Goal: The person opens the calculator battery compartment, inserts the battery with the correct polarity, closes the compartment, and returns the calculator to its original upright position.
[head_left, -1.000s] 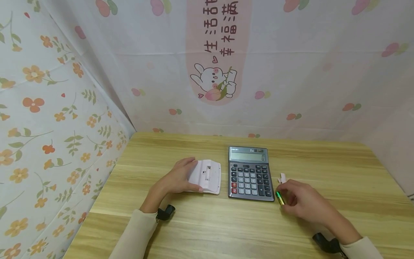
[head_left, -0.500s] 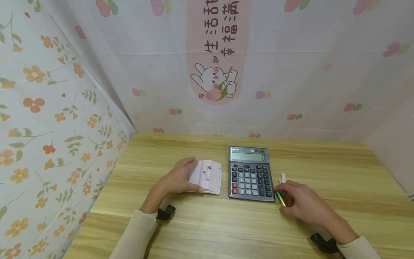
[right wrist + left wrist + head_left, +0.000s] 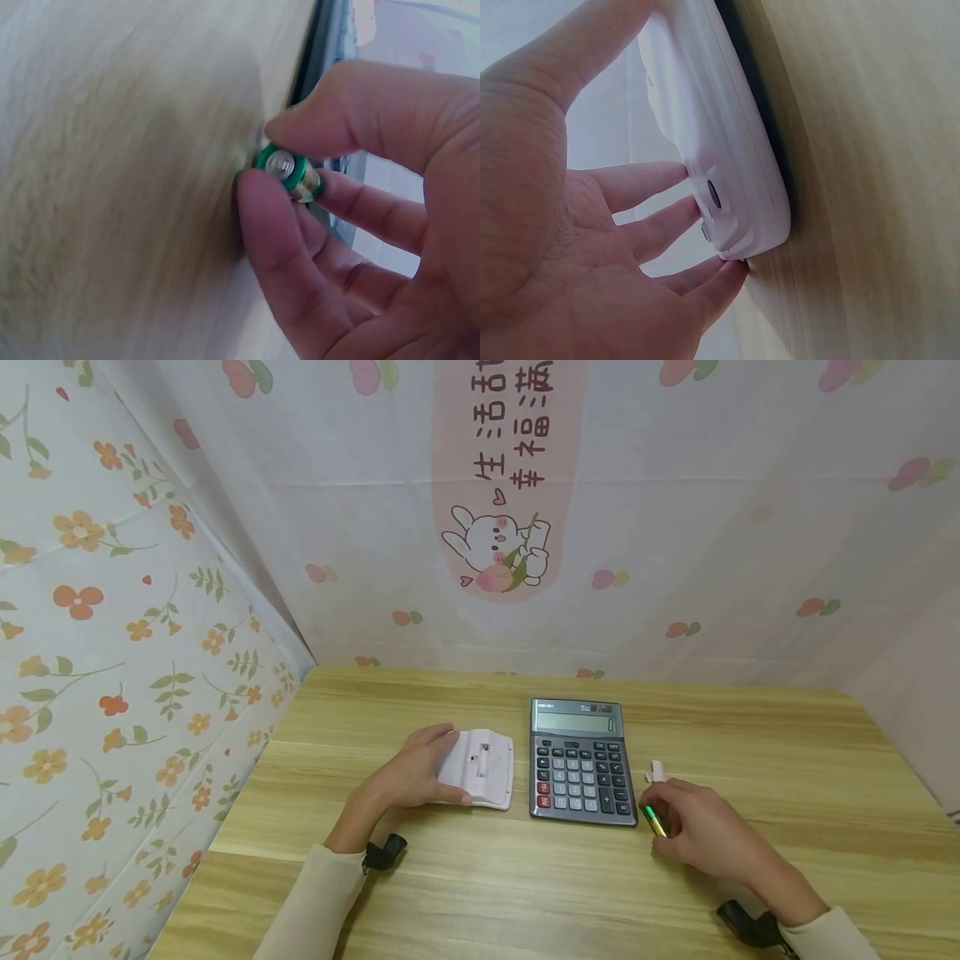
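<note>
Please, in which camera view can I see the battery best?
The right wrist view: the battery appears largest there, pinched by the right hand, its metal end towards the camera. The head view shows its green-and-gold side, but small; the left wrist view does not show it.

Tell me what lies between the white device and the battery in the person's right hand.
A grey desktop calculator lies between the white device and the green-and-gold battery that the right hand pinches; the head view shows this.
</note>
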The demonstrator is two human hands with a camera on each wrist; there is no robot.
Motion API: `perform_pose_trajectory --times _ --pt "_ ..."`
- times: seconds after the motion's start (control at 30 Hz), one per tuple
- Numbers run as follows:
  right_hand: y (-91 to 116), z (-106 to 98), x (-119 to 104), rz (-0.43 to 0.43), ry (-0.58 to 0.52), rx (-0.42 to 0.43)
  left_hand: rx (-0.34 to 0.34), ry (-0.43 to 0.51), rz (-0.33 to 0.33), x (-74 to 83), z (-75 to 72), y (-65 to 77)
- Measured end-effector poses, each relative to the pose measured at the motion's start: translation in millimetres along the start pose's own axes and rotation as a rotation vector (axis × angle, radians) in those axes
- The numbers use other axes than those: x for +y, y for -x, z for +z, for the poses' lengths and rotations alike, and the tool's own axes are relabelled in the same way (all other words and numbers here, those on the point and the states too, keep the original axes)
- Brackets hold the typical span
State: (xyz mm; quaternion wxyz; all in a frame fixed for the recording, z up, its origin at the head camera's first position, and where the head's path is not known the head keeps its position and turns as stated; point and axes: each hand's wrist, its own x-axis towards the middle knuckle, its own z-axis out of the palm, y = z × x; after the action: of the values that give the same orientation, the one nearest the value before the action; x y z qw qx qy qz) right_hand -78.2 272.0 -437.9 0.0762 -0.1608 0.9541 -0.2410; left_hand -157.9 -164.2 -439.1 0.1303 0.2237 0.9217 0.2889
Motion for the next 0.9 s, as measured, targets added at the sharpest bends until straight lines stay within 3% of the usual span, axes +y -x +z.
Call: perform_pose_trajectory --times 0.23,0.57,0.73,0.9 --pt "4 -6 13 0.012 -0.216 -0.044 0.001 0.008 0.0 0.2 -0.3 0.5" --pt "2 -16 27 0.135 -0.753 -0.163 -0.003 0.002 -0.014 0.5 -0.8 0.2" --pt "-1 -17 32 0.17 -0.85 -0.198 0.005 0.003 -0.006 0.5 -1.0 0.5" --pt "-2 -16 42 0.119 -0.975 -0.236 0.003 0.002 0.003 0.8 -1.1 0.5"
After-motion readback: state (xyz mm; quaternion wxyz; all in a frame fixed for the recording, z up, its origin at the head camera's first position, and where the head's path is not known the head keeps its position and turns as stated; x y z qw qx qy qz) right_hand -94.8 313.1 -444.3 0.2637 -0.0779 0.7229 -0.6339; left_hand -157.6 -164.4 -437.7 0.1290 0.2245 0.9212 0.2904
